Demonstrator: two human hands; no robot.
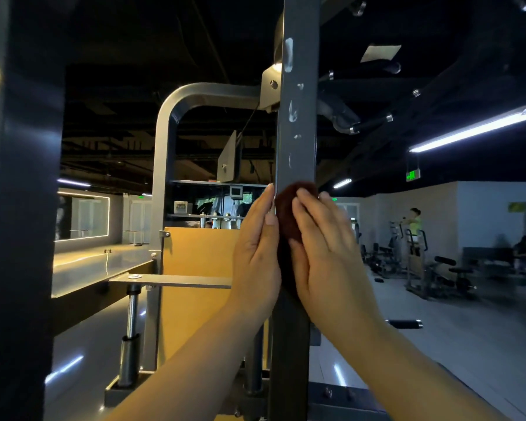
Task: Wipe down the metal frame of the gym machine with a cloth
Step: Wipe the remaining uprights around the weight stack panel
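Frame upright (298, 147): dark grey steel post, runs top to bottom just right of centre. Judged rigid, fixed and smooth-painted, so it won't give. All the pressure has to come from the hands.

Left hand (255, 247) is flat w/ fingers straight, laid along the post's left edge. Right hand (322, 247) is spread on the front face, fingers pressing the cloth (289, 214) onto the steel. Hands close together, one each side of the cloth, neither fisted.

Cloth is a dark reddish-brown wad, looks soft, light and fuzzy. Probably bunches or slips if pushed w/ fingertips only. Better to keep the palm behind it and wrap it round the post corners.

Around, big to small:
- Broad dark column (22, 208) at far left, well apart.
- Curved silver tube (170, 117) behind, meets the post at a bolted bracket (269, 89).
- Yellow panel (195, 256) behind the left hand.
- Dark grip handles (368, 123) stick out on the right, above.
- Thin cable (249, 120) hangs near the bracket.
- Pale chips (289, 54) in the paint higher up. Prob. damage, not dirt.

Bracket and handles will interrupt upward strokes.
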